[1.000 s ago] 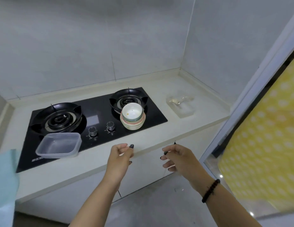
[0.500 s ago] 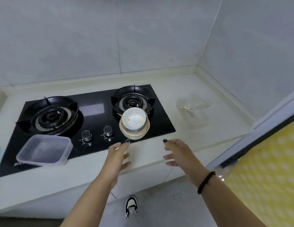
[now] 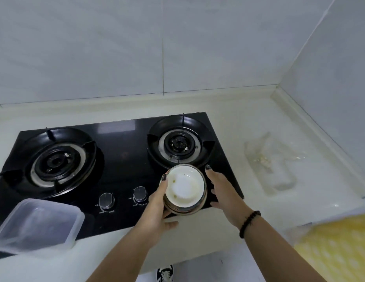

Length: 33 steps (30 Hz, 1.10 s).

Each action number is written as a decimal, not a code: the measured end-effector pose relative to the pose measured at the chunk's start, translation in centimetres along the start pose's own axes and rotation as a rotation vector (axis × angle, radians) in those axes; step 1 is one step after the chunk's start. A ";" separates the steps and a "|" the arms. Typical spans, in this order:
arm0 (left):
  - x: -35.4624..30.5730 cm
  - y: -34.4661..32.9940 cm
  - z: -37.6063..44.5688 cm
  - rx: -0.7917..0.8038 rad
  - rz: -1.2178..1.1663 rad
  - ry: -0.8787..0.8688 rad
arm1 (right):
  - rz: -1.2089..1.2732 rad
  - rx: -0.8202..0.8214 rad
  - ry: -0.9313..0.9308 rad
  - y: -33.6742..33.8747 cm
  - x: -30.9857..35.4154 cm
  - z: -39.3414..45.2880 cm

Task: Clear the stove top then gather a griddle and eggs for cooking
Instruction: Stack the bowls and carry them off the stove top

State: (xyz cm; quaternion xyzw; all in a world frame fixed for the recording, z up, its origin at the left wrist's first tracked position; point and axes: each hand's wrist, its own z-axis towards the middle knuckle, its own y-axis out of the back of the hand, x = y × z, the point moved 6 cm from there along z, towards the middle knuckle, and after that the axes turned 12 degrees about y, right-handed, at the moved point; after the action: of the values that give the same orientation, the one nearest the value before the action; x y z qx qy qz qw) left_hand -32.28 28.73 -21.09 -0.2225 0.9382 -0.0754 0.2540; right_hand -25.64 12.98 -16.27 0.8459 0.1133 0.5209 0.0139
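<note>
The black glass gas stove top [image 3: 124,151] has two burners. At its front right edge stands a stack of bowls [image 3: 184,186], the top one white inside with small food specks. My left hand [image 3: 157,208] grips the stack's left side, its index finger along the rim and its thumb low in front. On the right side my right hand [image 3: 224,192] cups the stack, index finger stretched up along the rim. A clear plastic container [image 3: 39,224] sits on the stove's front left corner. No griddle or eggs are in view.
Two knobs [image 3: 106,201] sit at the stove's front middle. A clear plastic tray or bag [image 3: 273,165] lies on the pale counter to the right. A yellow dotted cloth [image 3: 336,247] hangs at the lower right. Tiled walls close the back and right.
Both hands have moved forward from the counter's front edge onto the stove and closed on either side of the bowl stack. The view has shifted closer and leftward.
</note>
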 end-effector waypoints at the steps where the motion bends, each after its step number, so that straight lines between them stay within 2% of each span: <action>1: -0.2 0.0 0.4 0.001 0.014 0.012 | 0.009 0.017 -0.016 -0.3 -0.2 0.5; 13: -0.2 -0.1 2.0 -0.066 -0.076 0.070 | 0.144 0.239 -0.111 -1.2 -2.6 3.1; 18: -0.4 -0.7 1.2 -0.080 -0.075 0.032 | 0.133 0.312 -0.070 -1.4 -2.6 3.5; 33: 4.3 -3.7 -6.0 -0.413 -0.526 -0.073 | -0.054 0.706 -0.026 -0.8 0.2 1.8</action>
State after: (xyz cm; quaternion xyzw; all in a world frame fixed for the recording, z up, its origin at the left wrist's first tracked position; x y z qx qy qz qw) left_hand -37.28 23.61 -16.85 -0.5062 0.8345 0.0612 0.2087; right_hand -24.08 14.02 -17.03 0.8018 0.3087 0.4382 -0.2642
